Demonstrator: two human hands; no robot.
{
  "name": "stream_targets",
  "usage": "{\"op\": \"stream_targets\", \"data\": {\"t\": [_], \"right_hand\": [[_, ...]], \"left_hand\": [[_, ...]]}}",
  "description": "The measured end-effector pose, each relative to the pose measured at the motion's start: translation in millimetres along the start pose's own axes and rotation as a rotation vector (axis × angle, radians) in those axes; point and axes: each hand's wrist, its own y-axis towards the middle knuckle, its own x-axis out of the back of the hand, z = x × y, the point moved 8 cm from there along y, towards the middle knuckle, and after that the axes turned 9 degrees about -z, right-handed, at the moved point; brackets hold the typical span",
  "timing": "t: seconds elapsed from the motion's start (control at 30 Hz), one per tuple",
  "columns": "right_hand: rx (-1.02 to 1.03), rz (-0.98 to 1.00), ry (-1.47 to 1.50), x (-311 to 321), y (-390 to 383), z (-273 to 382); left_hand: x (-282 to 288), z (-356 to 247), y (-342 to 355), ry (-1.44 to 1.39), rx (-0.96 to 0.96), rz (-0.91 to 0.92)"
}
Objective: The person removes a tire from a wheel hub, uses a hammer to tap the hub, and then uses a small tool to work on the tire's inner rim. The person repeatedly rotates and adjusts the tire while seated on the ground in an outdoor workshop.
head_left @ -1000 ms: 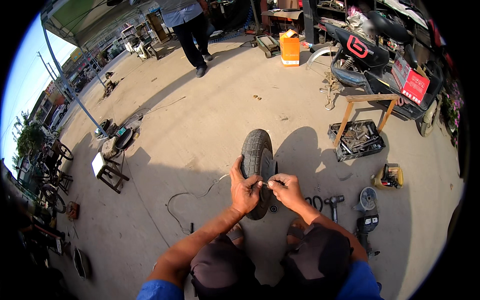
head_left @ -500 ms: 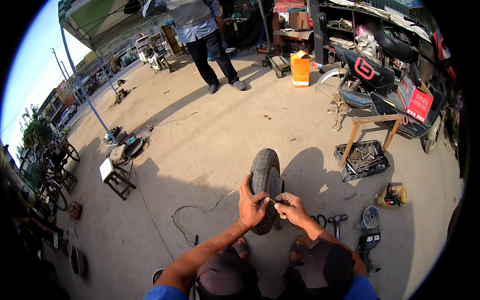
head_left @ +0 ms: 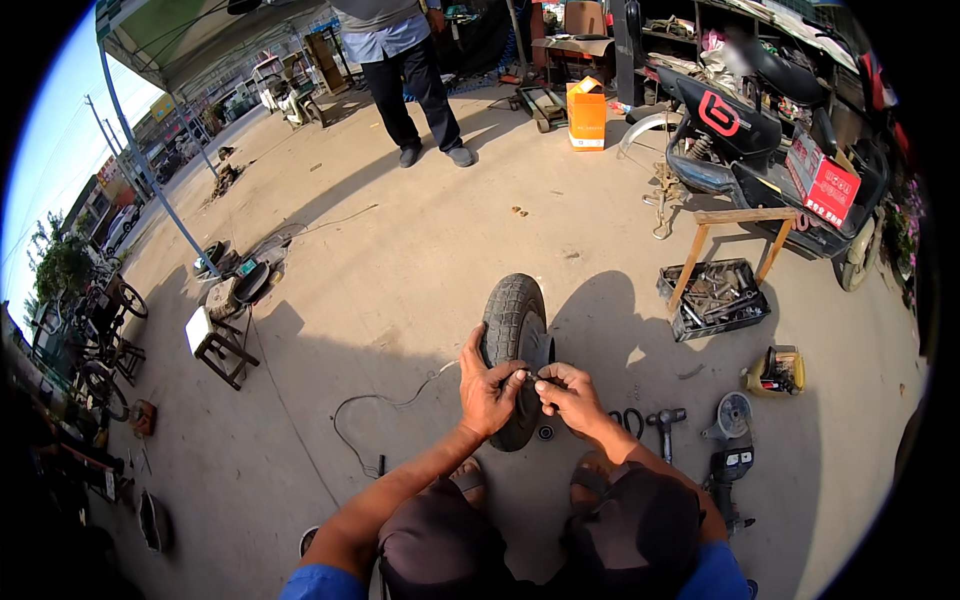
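A small wheel with a black treaded tyre (head_left: pixel 512 300) stands upright on the ground between my feet, its pale rim facing right. My left hand (head_left: pixel 488 393) is wrapped against the tyre's left side, with its thumb reaching over toward the rim side. Close to that thumb, my right hand (head_left: pixel 572 398) is closed in a pinch. What its fingertips hold looks small and dark, and I cannot make it out. Just below the wheel a small dark ring (head_left: pixel 545 433) lies on the ground.
To the right lie a hammer-like tool (head_left: pixel 666 430), a power tool (head_left: pixel 732 465), a cut yellow container (head_left: pixel 778 371) and a black crate of tools (head_left: pixel 712 305). A scooter (head_left: pixel 740 140) stands beyond. A stool (head_left: pixel 220 345) is at left; a person (head_left: pixel 405 75) stands ahead.
The view has shifted, so the surroundings sit slightly higher and further left. Both hands stay at the wheel; the right hand's fingers have shifted a little. The standing person keeps the same place.
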Motion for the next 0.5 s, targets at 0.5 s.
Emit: {"op": "stream_targets", "data": {"t": [0.5], "right_hand": [[0.129, -0.231, -0.242, 23.3, 4.8, 8.1]], "left_hand": [[1.5, 19.4, 5.3, 0.067, 0.139, -0.068]]}}
